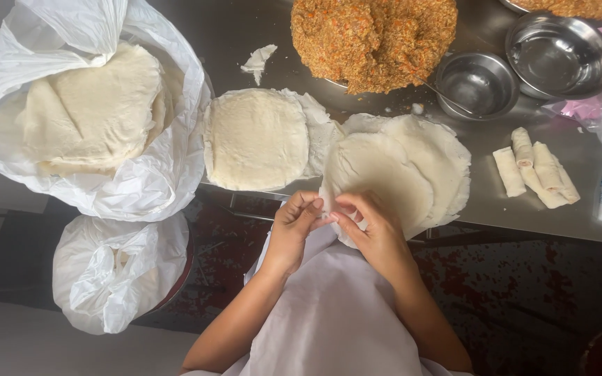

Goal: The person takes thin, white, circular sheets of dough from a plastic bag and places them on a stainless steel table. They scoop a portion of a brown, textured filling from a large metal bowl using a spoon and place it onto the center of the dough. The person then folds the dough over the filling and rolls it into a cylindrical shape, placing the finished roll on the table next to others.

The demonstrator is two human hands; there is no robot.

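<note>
Wrapper sheet (377,170) looks paper-thin, limp, tear-prone; top one of a stack just ahead of both hands at the table edge (524,219). Left hand (294,226) and right hand (371,230) pinch its near rim, fingertips closed. Best peeled slowly from that edge.

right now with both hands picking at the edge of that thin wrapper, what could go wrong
1. The thin wrapper pinched between the left hand and right hand could tear while being peeled off its stack.
2. That stack overhangs the table edge and might slide off.
3. The heaped orange filling sits close and could spill crumbs onto the sheets.
</note>
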